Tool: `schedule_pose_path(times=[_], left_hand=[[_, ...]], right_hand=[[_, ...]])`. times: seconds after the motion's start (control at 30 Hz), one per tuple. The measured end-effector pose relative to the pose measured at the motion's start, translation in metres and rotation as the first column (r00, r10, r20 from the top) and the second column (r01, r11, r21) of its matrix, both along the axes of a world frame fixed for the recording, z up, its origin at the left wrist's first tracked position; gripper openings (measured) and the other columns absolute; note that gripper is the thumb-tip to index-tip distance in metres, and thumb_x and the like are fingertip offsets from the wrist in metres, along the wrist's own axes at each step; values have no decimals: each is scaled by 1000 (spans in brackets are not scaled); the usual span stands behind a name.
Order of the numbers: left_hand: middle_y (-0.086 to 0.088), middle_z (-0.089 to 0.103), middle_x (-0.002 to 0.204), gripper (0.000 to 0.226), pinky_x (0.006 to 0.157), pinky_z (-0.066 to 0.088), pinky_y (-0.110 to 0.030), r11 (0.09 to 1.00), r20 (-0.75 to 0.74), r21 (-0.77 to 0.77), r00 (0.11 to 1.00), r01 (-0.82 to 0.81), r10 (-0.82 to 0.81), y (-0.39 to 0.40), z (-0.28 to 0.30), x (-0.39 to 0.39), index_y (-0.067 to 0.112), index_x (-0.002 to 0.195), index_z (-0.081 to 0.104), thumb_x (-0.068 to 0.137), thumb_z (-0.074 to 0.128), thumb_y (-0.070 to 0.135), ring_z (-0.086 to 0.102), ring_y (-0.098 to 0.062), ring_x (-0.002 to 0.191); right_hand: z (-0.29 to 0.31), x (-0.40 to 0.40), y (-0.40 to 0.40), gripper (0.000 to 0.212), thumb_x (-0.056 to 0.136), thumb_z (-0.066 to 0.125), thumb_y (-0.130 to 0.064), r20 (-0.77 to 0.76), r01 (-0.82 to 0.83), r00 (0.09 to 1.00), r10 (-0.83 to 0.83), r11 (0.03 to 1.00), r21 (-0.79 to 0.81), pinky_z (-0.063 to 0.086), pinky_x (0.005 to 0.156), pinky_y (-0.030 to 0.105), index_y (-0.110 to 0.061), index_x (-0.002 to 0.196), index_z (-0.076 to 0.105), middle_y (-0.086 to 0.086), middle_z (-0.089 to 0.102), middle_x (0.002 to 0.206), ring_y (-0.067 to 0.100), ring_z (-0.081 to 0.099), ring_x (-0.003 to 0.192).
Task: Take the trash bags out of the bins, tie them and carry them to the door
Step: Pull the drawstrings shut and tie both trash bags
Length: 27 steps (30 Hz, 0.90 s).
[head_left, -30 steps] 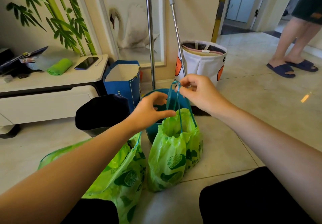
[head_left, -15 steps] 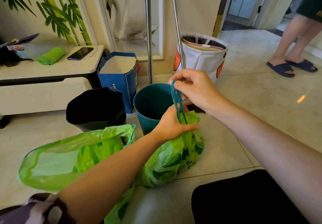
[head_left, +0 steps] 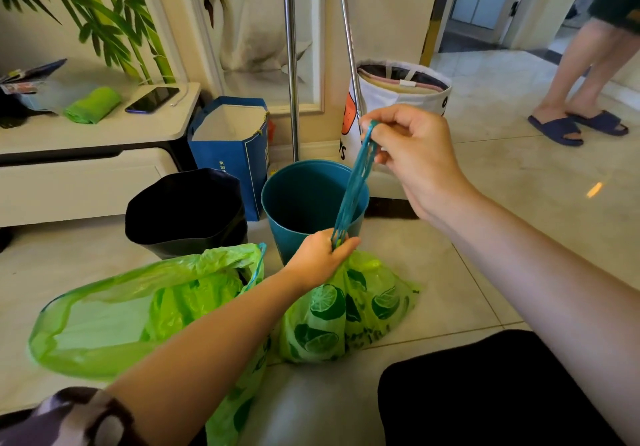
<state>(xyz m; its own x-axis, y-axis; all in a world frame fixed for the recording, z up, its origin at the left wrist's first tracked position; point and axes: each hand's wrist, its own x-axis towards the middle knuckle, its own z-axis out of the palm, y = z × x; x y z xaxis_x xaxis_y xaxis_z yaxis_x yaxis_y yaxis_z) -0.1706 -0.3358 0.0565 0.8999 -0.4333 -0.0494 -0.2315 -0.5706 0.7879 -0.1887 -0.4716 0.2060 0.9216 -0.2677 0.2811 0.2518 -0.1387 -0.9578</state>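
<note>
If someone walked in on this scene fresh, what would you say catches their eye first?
Most striking is the teal drawstring stretched taut mid-frame: the right hand pinches its top while the left hand grips the neck of the lime-printed green bag on the floor. To its left a second green bag lies open, with the teal bin and black bin behind.

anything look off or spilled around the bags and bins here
Nothing spilled. The one loose end: the second green bag lies on its side on the floor with its mouth gaping, not yet tied. The left hand grips the neck of the lime-print bag while the right hand pulls its teal drawstring taut.
</note>
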Motion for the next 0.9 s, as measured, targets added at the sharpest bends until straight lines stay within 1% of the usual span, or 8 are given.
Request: schedule_pose_path(times=[0.13, 0.27, 0.33, 0.47, 0.53, 0.67, 0.8, 0.9], left_hand=[[-8, 58, 83, 43, 80, 48, -40, 978, -99, 102, 980, 181, -171, 14, 25, -6, 4, 94, 56, 93, 51, 47, 57, -23, 79], [-3, 64, 115, 29, 98, 48, -38, 968, -73, 121, 975, 218, -210, 37, 46, -9, 18, 115, 62, 92, 57, 35, 61, -17, 106], [2, 64, 119, 26, 103, 45, -38, 980, -56, 78, 983, 182, -178, 44, 51, -9, 19, 116, 64, 90, 61, 25, 59, -13, 113], [-1, 72, 106, 15, 99, 48, -31, 997, -48, -51, 997, 57, -60, 51, 59, -13, 12, 101, 73, 89, 63, 15, 65, -13, 104], [-5, 74, 100, 14, 91, 50, -22, 995, -28, -101, 999, 15, -18, 53, 61, -12, 7, 96, 74, 88, 65, 14, 67, -15, 97], [-2, 75, 92, 11, 71, 47, -3, 972, -53, -219, 996, -87, 77, 56, 62, -7, 7, 92, 75, 85, 67, 6, 66, 4, 77], [3, 75, 87, 10, 68, 46, -3, 955, -115, -262, 987, -138, 111, 59, 61, -2, 11, 92, 75, 86, 67, 12, 65, 7, 75], [5, 74, 80, 9, 71, 47, -14, 922, -184, -306, 965, -236, 186, 61, 57, 3, 14, 86, 73, 89, 65, 14, 64, 1, 71]], right_hand=[[2, -2, -4, 14, 90, 56, -8, -37, -7, 999, 7, 1000, -4, 51, 61, 18, -14, 90, 69, 1, 70, 84, 5, 63, 72], [6, -8, 0, 11, 90, 58, -10, -37, -40, 998, 41, 999, 29, 57, 68, 25, -8, 94, 68, 9, 69, 89, 12, 65, 75], [7, -11, 5, 9, 90, 58, -10, -32, -61, 998, 62, 998, 20, 58, 67, 25, -10, 93, 67, 11, 69, 91, 10, 65, 73], [7, -11, 13, 8, 89, 60, -11, -13, -79, 997, 80, 995, 55, 56, 64, 25, -7, 91, 67, 22, 68, 96, 12, 65, 70], [4, -9, 13, 10, 88, 62, -13, -26, -76, 997, 78, 995, 62, 55, 65, 26, -6, 92, 67, 17, 68, 91, 11, 65, 68], [-2, -7, 6, 24, 87, 63, -25, -114, -59, 992, 61, 998, 21, 52, 62, 28, -2, 93, 68, 10, 66, 86, 13, 62, 71], [-2, -10, 0, 24, 86, 64, -31, -150, -13, 989, 6, 999, -45, 44, 51, 23, -8, 85, 70, -5, 66, 69, 12, 54, 65], [-1, -13, 2, 24, 86, 64, -34, -197, -45, 980, 29, 996, -78, 47, 53, 24, -11, 82, 70, -6, 66, 65, 10, 56, 56]])
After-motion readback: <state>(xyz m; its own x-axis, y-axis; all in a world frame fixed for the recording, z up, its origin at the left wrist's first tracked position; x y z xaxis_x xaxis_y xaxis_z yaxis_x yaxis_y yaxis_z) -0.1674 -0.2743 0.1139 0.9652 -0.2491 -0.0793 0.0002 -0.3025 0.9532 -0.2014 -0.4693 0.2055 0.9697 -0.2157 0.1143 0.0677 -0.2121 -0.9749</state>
